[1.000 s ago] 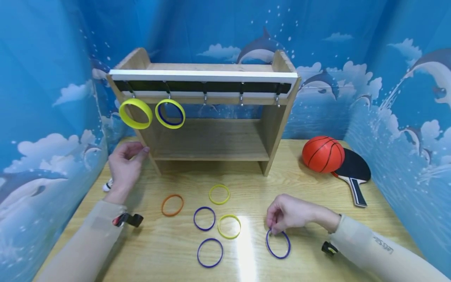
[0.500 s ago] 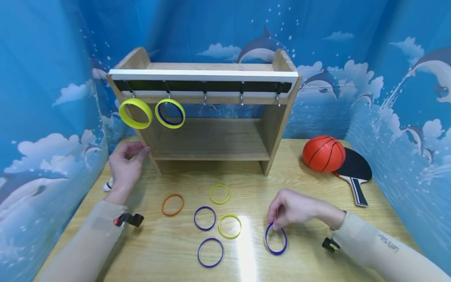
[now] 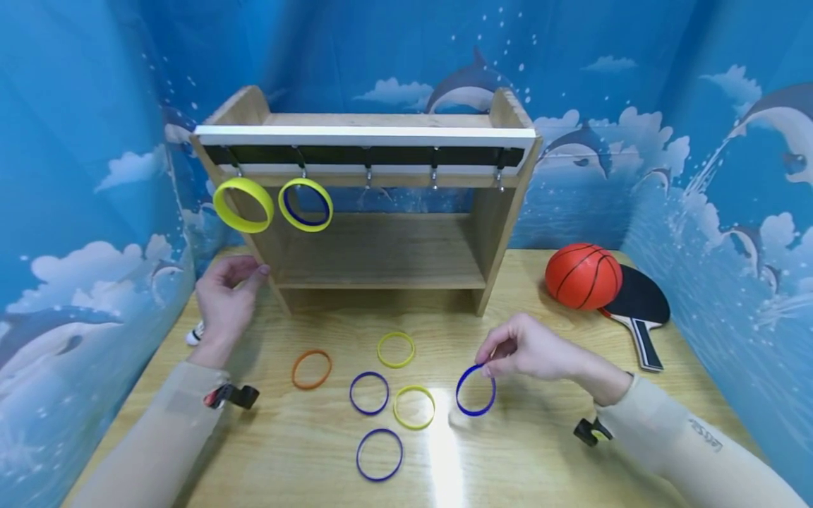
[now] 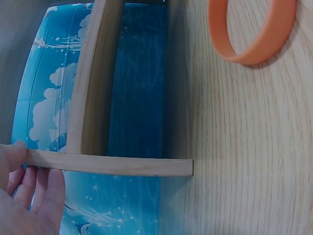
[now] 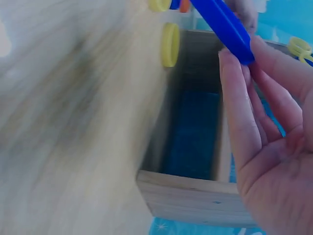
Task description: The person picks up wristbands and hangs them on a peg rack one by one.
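Note:
Between thumb and fingertips, my right hand (image 3: 530, 349) pinches the top of a blue ring (image 3: 475, 413), which hangs above the table to the right of the loose rings. In the right wrist view that blue band (image 5: 225, 30) slants up from the fingertips. My left hand (image 3: 225, 296) grips the left side panel (image 4: 127, 165) of a wooden rack, thumb on one face and fingers on the other. The rack (image 3: 381, 250) has a row of metal hooks (image 3: 368, 178). A yellow ring (image 3: 250, 226) hangs at the leftmost hook; another yellow ring (image 3: 311, 227) and a blue one hang at the second.
On the table lie an orange ring (image 3: 308, 387), two yellow rings (image 3: 414, 427) and two blue rings (image 3: 379, 480). A red ball (image 3: 583, 276) and a table tennis paddle (image 3: 635, 300) sit at the right. A shuttlecock (image 3: 195, 333) is partly hidden behind the left wrist.
My right hand has lifted the blue ring off the table and carried it up and left, toward the rack. My left hand keeps its place on the side panel.

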### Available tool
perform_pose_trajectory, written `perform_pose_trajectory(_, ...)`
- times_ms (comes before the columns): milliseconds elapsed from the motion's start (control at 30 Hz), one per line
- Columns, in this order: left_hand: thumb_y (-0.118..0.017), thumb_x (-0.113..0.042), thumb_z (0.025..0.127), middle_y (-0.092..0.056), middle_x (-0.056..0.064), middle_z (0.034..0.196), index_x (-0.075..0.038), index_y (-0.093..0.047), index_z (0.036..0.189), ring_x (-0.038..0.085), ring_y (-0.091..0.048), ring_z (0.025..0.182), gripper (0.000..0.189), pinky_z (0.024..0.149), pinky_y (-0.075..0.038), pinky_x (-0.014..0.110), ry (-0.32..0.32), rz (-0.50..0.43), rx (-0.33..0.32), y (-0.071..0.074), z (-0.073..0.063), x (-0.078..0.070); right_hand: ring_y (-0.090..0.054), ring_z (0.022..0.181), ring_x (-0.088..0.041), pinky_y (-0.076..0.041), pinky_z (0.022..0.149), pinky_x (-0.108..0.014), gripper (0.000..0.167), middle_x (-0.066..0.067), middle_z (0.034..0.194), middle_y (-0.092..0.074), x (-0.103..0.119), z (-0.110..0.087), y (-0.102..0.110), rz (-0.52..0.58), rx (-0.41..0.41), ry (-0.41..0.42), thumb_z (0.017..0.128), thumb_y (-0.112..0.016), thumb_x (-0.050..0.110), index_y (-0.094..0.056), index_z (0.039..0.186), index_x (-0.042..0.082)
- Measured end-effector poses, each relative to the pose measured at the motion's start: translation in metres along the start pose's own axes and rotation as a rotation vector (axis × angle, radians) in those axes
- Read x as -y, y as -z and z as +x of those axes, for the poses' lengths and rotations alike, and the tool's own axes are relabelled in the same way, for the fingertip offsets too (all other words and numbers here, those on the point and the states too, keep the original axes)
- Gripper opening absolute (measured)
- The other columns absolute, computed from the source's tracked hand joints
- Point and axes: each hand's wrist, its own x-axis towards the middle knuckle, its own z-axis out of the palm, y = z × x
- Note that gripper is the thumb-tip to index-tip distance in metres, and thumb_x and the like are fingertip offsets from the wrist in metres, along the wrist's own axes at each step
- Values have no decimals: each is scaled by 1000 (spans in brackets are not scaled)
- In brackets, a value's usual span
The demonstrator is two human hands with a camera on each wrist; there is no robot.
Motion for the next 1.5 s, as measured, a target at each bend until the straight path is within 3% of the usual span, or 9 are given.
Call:
perform_pose_trajectory(233,-84,-18,102,-69,-37,91,0,-77,121,-13,-70,89,27,80,-54,7,-4,13,0,0,-1,0,-81,83,-5,-68,76,-25,13,-19,97,-85,16,7,4,49,-173,17,92,-87,-3,-84,105,-4)
perform_pose_trajectory(467,-84,-16,101,-69,-37,92,2,-77,121,-13,-70,88,27,81,-55,6,-17,2,-3,0,-1,0,-83,85,-12,-71,81,-29,17,4,95,-86,28,19,6,185,-355,31,94,-84,-6,-82,111,-8)
perform_pose_trajectory(633,-84,-16,102,-69,-38,91,1,-77,121,-13,-70,89,27,83,-55,7,-12,4,-3,0,-1,0,-84,86,-13,-71,83,-28,19,3,96,-87,41,28,5,273,-456,62,96,-85,-1,-81,114,-8)
perform_pose_trajectory(800,-84,-18,102,-68,-38,91,0,-77,121,-14,-69,88,28,81,-53,8,-15,18,-6,1,-1,0,-85,82,-13,-70,81,-27,15,3,93,-87,58,42,1,421,-565,140,96,-84,-5,-85,109,3)
perform_pose_trajectory(967,-84,-18,102,-69,-38,91,0,-78,121,-14,-69,88,27,82,-53,10,-18,16,-9,1,-1,0,-85,83,-9,-71,82,-29,36,5,92,-87,80,61,-6,557,-679,259,95,-77,-17,-87,101,17)
perform_pose_trajectory(1100,-84,-16,102,-69,-37,91,2,-77,120,-14,-69,88,27,83,-53,10,-30,3,-10,1,-2,-1,-85,82,-8,-70,79,-27,46,4,91,-87,94,77,-11,675,-778,312,96,-70,-23,-86,97,20)
perform_pose_trajectory(1300,-84,-16,102,-69,-37,91,2,-77,120,-14,-69,87,26,83,-54,9,-36,2,-12,0,-3,-1,-86,89,-11,-70,82,-27,47,2,93,-88,106,97,-16,868,-841,360,102,-62,-22,-86,95,19)
perform_pose_trajectory(1500,-84,-19,102,-68,-38,90,-1,-78,121,-15,-69,87,26,83,-51,10,-24,26,-17,0,-2,1,-86,92,-12,-70,88,-28,31,2,94,-87,120,118,-23,978,-856,396,103,-70,-7,-86,96,18)
